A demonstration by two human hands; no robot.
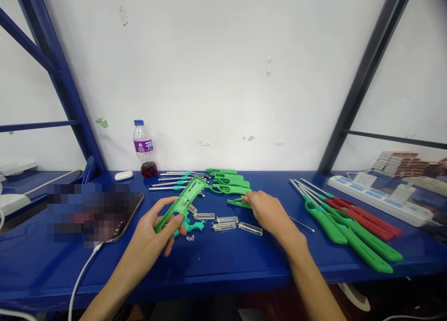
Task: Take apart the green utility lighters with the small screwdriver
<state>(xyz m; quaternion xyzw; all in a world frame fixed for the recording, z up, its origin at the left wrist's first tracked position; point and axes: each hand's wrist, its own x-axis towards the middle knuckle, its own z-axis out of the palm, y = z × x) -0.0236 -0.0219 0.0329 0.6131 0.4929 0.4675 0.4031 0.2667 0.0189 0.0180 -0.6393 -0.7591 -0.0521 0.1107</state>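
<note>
My left hand (153, 225) holds up a green lighter casing half (183, 202), tilted with its hollow inside showing. My right hand (267, 211) has its fingers closed on another green casing half (236, 202) low over the table; the hand hides part of it. Between the hands lie several clear fuel tanks (250, 228) and teal trigger pieces (194, 225), partly behind my left fingers. Farther back, several green casing halves (228, 178) are stacked beside metal lighter tubes (167, 187) with teal ends.
Whole green lighters (363, 239) and red lighters (366, 216) lie at the right, near a white power strip (377, 197). A screwdriver (302, 224) lies past my right wrist. At the left are a phone (131, 214) on a cable, a white case (123, 175) and a bottle (144, 151).
</note>
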